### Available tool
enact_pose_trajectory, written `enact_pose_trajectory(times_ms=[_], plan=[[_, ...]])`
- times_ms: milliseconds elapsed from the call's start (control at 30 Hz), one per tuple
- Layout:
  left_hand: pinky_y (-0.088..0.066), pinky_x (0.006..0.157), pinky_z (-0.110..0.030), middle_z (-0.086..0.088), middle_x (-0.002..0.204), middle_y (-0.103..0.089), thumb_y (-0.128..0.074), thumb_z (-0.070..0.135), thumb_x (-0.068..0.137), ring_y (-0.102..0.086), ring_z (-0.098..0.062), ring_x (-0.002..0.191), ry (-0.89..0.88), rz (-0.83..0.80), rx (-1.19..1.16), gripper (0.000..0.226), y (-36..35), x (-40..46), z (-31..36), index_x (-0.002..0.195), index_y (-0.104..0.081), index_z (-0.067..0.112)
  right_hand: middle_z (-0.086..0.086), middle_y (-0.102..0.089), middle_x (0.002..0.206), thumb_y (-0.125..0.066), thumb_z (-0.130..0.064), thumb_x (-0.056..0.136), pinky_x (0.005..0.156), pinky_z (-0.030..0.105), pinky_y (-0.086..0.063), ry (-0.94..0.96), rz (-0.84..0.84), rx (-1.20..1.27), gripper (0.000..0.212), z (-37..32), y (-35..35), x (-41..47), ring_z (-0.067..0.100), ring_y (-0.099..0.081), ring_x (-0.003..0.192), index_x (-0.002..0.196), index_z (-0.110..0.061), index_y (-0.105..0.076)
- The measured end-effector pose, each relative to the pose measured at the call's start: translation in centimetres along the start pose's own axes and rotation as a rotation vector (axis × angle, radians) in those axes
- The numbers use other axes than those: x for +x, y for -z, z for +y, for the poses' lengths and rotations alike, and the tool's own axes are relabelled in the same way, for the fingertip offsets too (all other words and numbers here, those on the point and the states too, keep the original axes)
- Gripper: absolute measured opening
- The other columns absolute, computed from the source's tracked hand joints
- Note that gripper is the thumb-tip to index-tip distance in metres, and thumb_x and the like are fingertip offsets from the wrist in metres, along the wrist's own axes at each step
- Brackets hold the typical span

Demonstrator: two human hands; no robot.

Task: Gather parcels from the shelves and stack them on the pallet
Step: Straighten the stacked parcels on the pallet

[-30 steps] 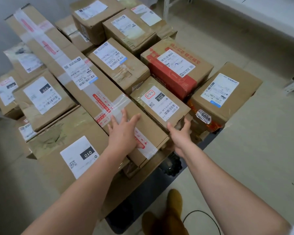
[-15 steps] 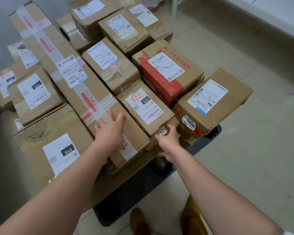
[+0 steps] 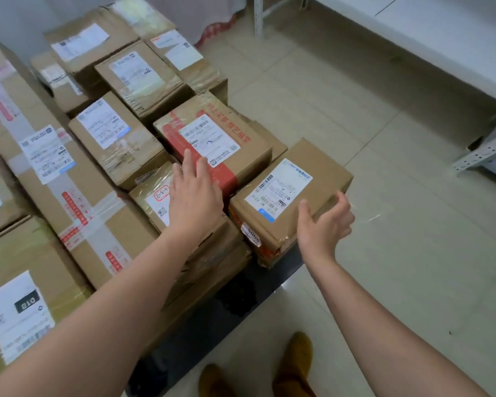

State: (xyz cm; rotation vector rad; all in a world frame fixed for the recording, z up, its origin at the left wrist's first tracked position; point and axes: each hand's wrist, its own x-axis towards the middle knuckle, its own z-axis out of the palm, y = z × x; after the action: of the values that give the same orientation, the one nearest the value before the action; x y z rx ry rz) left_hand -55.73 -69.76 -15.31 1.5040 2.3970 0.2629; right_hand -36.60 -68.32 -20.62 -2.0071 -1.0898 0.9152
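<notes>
Both hands empty, fingers spread: the left hand (image 3: pixel 194 196) above a film-wrapped parcel (image 3: pixel 155 200), the right hand (image 3: pixel 324 222) beside the corner cardboard parcel (image 3: pixel 292 196) on the pallet (image 3: pixel 272 270), seemingly stiff, light and best gripped by opposite sides.

I read "010" on the near-left parcel's white label (image 3: pixel 29 303), "5006" on the right parcel's corner sticker (image 3: pixel 252 237), other labels too blurred.

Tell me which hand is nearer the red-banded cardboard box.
Left. The left hand hovers open at the red-banded cardboard box, overlapping its near edge; the right hand is by the neighbouring plain brown parcel.
</notes>
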Motion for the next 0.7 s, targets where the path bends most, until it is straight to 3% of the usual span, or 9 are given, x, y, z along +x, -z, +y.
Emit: enact_pose_trajectory(times_ms=[100, 200, 300, 367, 433, 567, 700], plan=[[-0.007, 0.122, -0.051, -0.003, 0.165, -0.001, -0.032, 0.033, 0.105, 0.001, -0.036, 0.15, -0.073, -0.019, 0.013, 0.056, -0.6, 1.7, 1.9, 0.156, -0.015, 0.019, 0.001, -0.024, 0.156, -0.065, -0.072, 0.069, 0.112, 0.05, -0.033, -0.418, -0.131, 0.245, 0.106, 0.8, 0.4, 3.0, 0.026, -0.032, 0.139, 0.153, -0.039, -0.009], [-0.001, 0.121, -0.052, 0.004, 0.165, 0.002, -0.027, 0.039, 0.105, 0.006, -0.031, 0.151, -0.147, -0.064, 0.048, 0.056, -1.2, 4.4, 3.2, 0.157, -0.011, 0.027, -0.015, -0.03, 0.154, -0.058, -0.096, 0.046, 0.107, 0.059, -0.036, -0.629, -0.318, 0.587, 0.126, 3.1, 0.1, 6.4, 0.021, -0.041, 0.136, 0.149, -0.053, 0.0], [0.004, 0.119, -0.057, 0.009, 0.165, 0.006, -0.023, 0.045, 0.105, 0.01, -0.029, 0.151, -0.182, -0.143, 0.048, 0.053, -2.3, 7.5, 4.2, 0.156, -0.012, 0.037, -0.003, -0.056, 0.14, -0.052, -0.102, 0.039, 0.086, 0.058, -0.052, -0.725, -0.424, 0.702, 0.122, 3.5, 0.0, 8.6, 0.026, -0.06, 0.118, 0.144, -0.042, -0.039], [0.009, 0.116, -0.06, 0.012, 0.164, 0.011, -0.02, 0.052, 0.103, 0.016, -0.031, 0.149, -0.143, -0.238, 0.051, 0.052, -3.3, 9.3, 4.6, 0.154, -0.008, 0.045, 0.005, -0.07, 0.118, -0.046, -0.099, 0.054, 0.088, 0.056, -0.051, -0.696, -0.44, 0.709, 0.102, 2.8, -0.2, 9.1, 0.027, -0.067, 0.106, 0.127, -0.028, -0.059], [0.014, 0.114, -0.06, 0.012, 0.163, 0.017, -0.017, 0.057, 0.101, 0.022, -0.032, 0.148, -0.084, -0.317, 0.08, 0.053, -4.2, 9.9, 4.3, 0.152, -0.002, 0.05, 0.005, -0.072, 0.115, -0.043, -0.098, 0.056, 0.095, 0.053, -0.049, -0.67, -0.466, 0.752, 0.1, 2.8, -1.0, 9.2, 0.026, -0.068, 0.108, 0.124, -0.027, -0.064], [0.018, 0.112, -0.059, 0.012, 0.161, 0.024, -0.014, 0.06, 0.1, 0.028, -0.03, 0.146, -0.093, -0.323, 0.11, 0.054, -4.9, 9.8, 3.8, 0.15, 0.005, 0.053, 0.002, -0.072, 0.118, -0.039, -0.1, 0.054, 0.103, 0.05, -0.045, -0.662, -0.437, 0.76, 0.102, 2.1, -1.5, 8.5, 0.024, -0.065, 0.114, 0.124, -0.03, -0.066], [0.019, 0.112, -0.059, 0.012, 0.16, 0.026, -0.014, 0.06, 0.1, 0.03, -0.03, 0.145, -0.101, -0.329, 0.11, 0.055, -4.8, 10.0, 3.7, 0.15, 0.007, 0.053, 0.002, -0.073, 0.115, -0.027, -0.094, 0.071, 0.104, 0.05, -0.044, -0.67, -0.454, 0.777, 0.092, 1.4, -1.4, 8.2, 0.024, -0.065, 0.114, 0.123, -0.03, -0.067]])
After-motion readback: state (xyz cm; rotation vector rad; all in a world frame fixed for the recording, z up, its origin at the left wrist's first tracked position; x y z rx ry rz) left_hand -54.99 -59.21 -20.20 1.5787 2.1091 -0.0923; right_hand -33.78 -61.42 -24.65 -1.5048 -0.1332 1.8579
